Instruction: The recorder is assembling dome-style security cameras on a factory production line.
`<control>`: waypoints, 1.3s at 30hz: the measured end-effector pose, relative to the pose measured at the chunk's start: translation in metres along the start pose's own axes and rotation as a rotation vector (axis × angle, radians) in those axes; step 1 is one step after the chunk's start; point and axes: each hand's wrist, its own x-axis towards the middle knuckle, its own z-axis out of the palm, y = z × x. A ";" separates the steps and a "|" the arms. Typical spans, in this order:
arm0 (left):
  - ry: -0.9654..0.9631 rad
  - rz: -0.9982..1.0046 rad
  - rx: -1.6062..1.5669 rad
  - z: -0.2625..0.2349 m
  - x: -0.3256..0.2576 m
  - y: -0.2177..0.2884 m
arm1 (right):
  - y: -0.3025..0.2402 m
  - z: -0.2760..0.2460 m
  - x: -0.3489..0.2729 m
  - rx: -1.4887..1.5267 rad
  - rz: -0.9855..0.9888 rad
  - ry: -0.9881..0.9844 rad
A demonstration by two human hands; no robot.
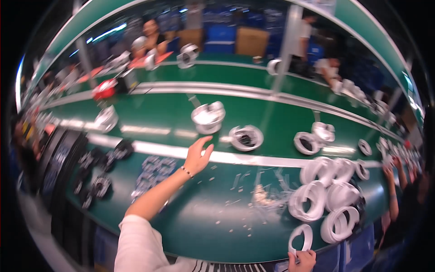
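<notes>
My left hand (pixel 198 157), a beaded bracelet on its wrist, reaches out over the belt's near edge with thumb and fingers apart. Just beyond its fingertips a white round housing (pixel 207 119) with a shiny piece inside sits on the green belt; I see nothing in this hand. At the bottom right, my right hand (pixel 302 261) grips the lower rim of a white plastic ring (pixel 301 236), which stands upright near the table's front edge. Close by are several stacked white rings (pixel 307 201).
Another white housing (pixel 246 138) with dark parts inside lies on the belt (pixel 158 111). Clear plastic bags (pixel 267 197) and small scattered pieces lie mid-table. Black parts (pixel 99 186) and a bagged batch of parts (pixel 154 174) are at left. Other people work at right and across.
</notes>
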 end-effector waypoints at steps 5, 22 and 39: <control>0.278 0.225 0.644 -0.140 -0.034 -0.048 | -0.076 -0.005 0.029 0.344 -0.240 0.009; 0.007 -0.210 1.204 -0.241 -0.058 -0.104 | -0.157 0.068 0.053 0.385 -0.424 -0.441; 0.438 -0.164 0.790 -0.237 -0.044 -0.075 | -0.142 0.060 0.052 0.388 -0.371 -0.525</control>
